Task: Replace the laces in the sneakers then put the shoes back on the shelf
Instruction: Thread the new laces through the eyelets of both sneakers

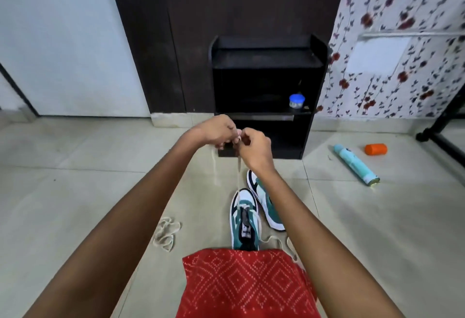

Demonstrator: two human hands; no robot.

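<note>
Left hand point(218, 130) and right hand point(254, 147) meet raised above the tiled floor point(88, 179), both pinching the cream flat lace point(238, 174) that runs down to the upright teal-and-white sneaker point(244, 219); its pair point(266, 204) lies just beside it, before the black wooden shelf point(266, 65)

Left arm: bare, extended forward from the lower left of the view, forearm rising to a left hand point(217, 130) with fingers curled inward in a pinch. Right arm: bare, extended from the lower right, wrist bent slightly inward, right hand point(254, 147) closed in a matching pinch (knuckles facing the camera). Both hands: raised, meeting at the fingertips, touching or almost touching at centre.
</note>
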